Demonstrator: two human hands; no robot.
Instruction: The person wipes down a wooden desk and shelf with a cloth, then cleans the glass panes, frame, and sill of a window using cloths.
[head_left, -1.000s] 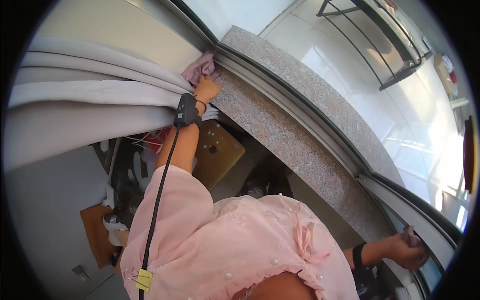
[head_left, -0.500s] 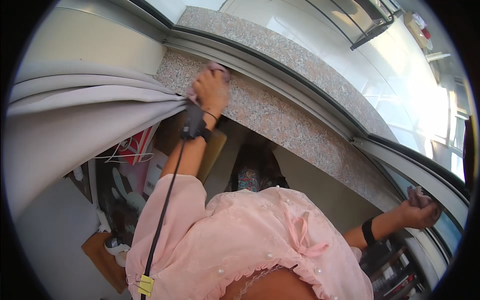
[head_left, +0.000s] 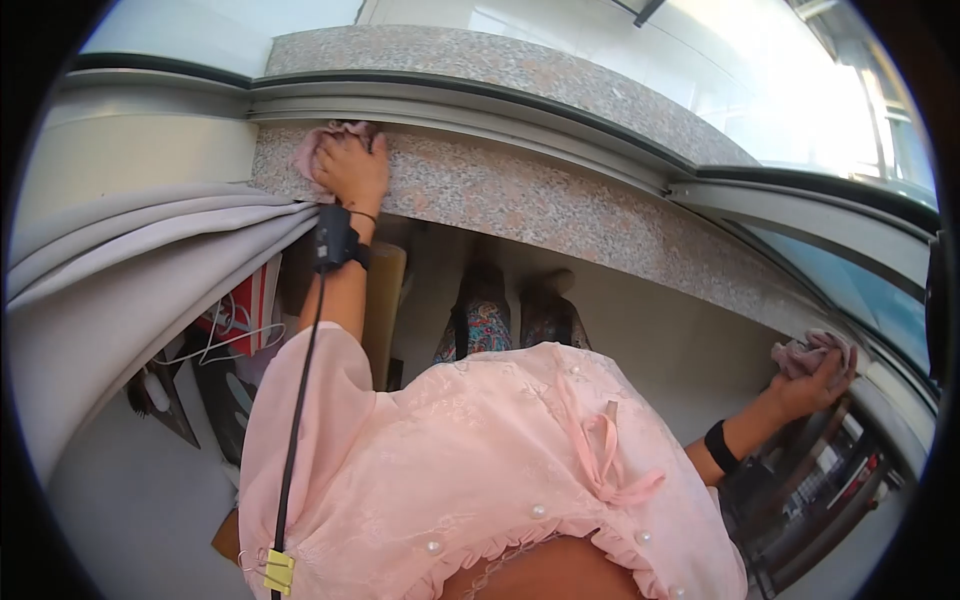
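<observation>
My left hand (head_left: 352,172) presses a dusky pink cloth (head_left: 312,150) onto the speckled granite sill (head_left: 500,195), close to the sill's left end. The fingers are bent over the cloth, and part of it is hidden beneath the palm. Far to the right, my right hand (head_left: 815,388) is closed around another crumpled pinkish cloth (head_left: 800,352) beside the right end of the sill. Whether that cloth touches the stone I cannot tell.
A metal sliding window track (head_left: 450,118) borders the sill. Gathered grey curtain (head_left: 150,290) hangs at left, near a red box (head_left: 255,305) with white cable. A window frame (head_left: 800,208) stands at right. A black cable (head_left: 305,430) runs from my left wrist.
My view has shifted. My left hand has slid with its cloth toward the left end of the sill. My right hand has turned, and more of its cloth shows.
</observation>
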